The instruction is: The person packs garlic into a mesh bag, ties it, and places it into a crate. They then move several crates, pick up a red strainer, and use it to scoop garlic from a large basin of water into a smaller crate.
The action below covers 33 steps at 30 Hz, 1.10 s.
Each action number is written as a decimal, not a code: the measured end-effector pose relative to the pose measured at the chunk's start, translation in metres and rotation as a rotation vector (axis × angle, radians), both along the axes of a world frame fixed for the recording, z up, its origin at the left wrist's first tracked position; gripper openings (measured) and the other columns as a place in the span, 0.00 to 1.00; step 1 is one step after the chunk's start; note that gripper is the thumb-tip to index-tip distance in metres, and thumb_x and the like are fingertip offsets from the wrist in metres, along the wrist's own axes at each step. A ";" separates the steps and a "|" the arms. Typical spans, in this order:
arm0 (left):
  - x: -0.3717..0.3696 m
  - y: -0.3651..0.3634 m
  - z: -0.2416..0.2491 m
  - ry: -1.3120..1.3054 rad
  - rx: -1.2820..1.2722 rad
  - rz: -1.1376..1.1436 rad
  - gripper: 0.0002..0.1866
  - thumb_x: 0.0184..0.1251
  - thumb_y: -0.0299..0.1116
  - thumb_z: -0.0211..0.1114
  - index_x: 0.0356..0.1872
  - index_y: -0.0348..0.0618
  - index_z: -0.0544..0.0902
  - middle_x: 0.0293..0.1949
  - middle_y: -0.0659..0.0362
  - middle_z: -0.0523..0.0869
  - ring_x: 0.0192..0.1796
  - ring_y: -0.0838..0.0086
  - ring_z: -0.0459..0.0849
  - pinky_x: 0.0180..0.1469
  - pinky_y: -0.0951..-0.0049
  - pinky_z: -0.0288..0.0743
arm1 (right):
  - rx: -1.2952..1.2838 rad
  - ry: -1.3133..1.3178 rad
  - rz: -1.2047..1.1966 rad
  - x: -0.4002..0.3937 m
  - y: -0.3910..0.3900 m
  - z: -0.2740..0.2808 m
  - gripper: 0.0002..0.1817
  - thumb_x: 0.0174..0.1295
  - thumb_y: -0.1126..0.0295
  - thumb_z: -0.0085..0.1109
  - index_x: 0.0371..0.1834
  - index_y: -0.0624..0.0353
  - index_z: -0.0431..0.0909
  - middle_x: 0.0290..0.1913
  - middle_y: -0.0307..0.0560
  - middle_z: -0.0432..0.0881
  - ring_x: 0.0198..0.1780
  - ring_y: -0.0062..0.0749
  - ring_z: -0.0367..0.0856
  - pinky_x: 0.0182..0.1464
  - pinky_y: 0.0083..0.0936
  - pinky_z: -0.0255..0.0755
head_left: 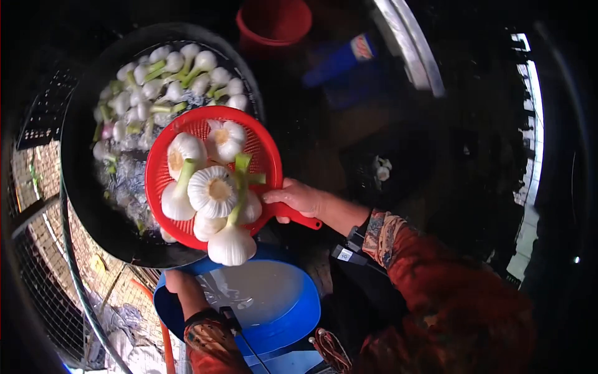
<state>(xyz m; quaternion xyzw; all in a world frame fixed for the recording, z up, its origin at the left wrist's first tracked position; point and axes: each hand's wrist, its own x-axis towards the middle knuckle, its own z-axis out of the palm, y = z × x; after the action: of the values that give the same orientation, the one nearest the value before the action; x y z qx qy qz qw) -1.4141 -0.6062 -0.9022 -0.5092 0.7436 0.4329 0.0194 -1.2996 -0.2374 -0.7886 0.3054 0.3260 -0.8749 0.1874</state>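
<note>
My right hand grips the handle of a red plastic strainer, thumb on top. Several white garlic bulbs with short green stems lie in it, one at its lower edge. Below, my left hand is at the left rim of a blue basin holding cloudy water. Its fingers are hidden beneath the strainer. Behind the strainer, a large black tub holds water with many garlic bulbs floating in it.
A red bucket stands beyond the tub, near a blue object with a label. More garlic lies in the dark area at right. A hose and an orange pipe run along the left, over paved floor.
</note>
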 end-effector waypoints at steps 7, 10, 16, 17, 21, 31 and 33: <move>0.017 -0.041 0.019 -0.127 -0.634 -0.470 0.15 0.62 0.30 0.52 0.46 0.30 0.74 0.42 0.49 0.80 0.42 0.65 0.78 0.44 0.68 0.72 | -0.075 -0.100 -0.360 0.232 0.065 0.033 0.17 0.57 0.67 0.52 0.49 0.61 0.69 0.28 0.47 0.76 0.18 0.28 0.72 0.18 0.23 0.65; 0.023 -0.056 0.027 -0.176 -0.790 -0.566 0.15 0.62 0.31 0.52 0.46 0.31 0.74 0.43 0.50 0.79 0.43 0.66 0.78 0.45 0.69 0.72 | 0.027 -0.181 -0.507 0.361 0.098 0.009 0.19 0.57 0.64 0.52 0.50 0.58 0.70 0.30 0.45 0.77 0.22 0.28 0.73 0.17 0.21 0.65; -0.003 -0.066 0.008 -0.291 -1.036 -0.761 0.16 0.62 0.33 0.51 0.46 0.33 0.74 0.43 0.51 0.79 0.45 0.67 0.76 0.46 0.70 0.70 | 0.764 -0.713 -0.765 0.454 0.171 -0.004 0.23 0.60 0.61 0.51 0.58 0.55 0.62 0.41 0.37 0.77 0.30 0.18 0.74 0.17 0.15 0.63; -0.008 -0.067 0.004 -0.311 -1.077 -0.789 0.16 0.62 0.33 0.50 0.46 0.33 0.74 0.43 0.52 0.79 0.46 0.67 0.76 0.47 0.70 0.70 | 0.903 -0.727 -0.787 0.457 0.186 -0.023 0.25 0.59 0.63 0.53 0.59 0.55 0.61 0.42 0.38 0.76 0.30 0.17 0.74 0.16 0.14 0.62; -0.024 -0.081 -0.005 -0.363 -1.204 -0.930 0.16 0.63 0.34 0.50 0.46 0.34 0.74 0.44 0.53 0.78 0.47 0.68 0.75 0.48 0.71 0.69 | 1.831 -1.042 -0.406 0.483 0.250 -0.118 0.41 0.41 0.74 0.67 0.61 0.58 0.57 0.53 0.55 0.71 0.55 0.42 0.69 0.58 0.32 0.61; 0.013 -0.049 0.000 -0.560 -0.978 -0.859 0.16 0.61 0.34 0.51 0.46 0.35 0.75 0.43 0.52 0.78 0.47 0.67 0.76 0.48 0.70 0.69 | 1.299 -0.724 -0.457 0.410 0.207 0.014 0.20 0.58 0.68 0.55 0.53 0.62 0.68 0.47 0.46 0.74 0.27 0.25 0.72 0.27 0.22 0.70; 0.009 -0.020 0.001 -0.184 -0.603 -0.225 0.15 0.60 0.32 0.52 0.45 0.34 0.75 0.42 0.51 0.79 0.45 0.64 0.77 0.48 0.68 0.69 | 1.124 -0.552 -0.360 0.312 0.158 0.053 0.18 0.59 0.68 0.53 0.52 0.62 0.67 0.32 0.39 0.75 0.19 0.18 0.68 0.20 0.17 0.64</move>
<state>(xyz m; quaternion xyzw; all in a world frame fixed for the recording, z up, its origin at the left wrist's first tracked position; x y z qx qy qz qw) -1.4052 -0.6260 -0.9010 -0.4437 0.8849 0.1406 -0.0176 -0.9874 -0.0794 -0.7353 0.6202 0.6175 -0.4782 -0.0733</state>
